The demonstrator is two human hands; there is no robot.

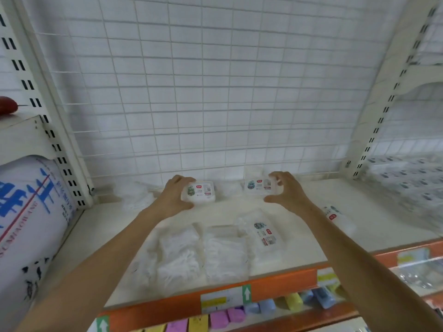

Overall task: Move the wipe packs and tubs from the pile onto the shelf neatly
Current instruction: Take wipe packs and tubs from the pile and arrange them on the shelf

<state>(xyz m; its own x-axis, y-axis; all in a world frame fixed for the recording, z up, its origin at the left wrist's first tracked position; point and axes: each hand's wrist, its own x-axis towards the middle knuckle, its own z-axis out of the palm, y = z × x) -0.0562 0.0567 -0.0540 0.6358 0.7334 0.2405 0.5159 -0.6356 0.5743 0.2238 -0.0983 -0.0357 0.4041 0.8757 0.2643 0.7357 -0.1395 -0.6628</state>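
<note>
While the left hand (175, 197) grips one tub (200, 191), the right hand (286, 190) clasps another (260, 185) — both lie crosswise at the shelf (359, 226) back — pile (203, 250) nearer

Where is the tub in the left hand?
In the head view, the tub sits at the shelf's back, left of centre, gripped by the left hand.
</note>
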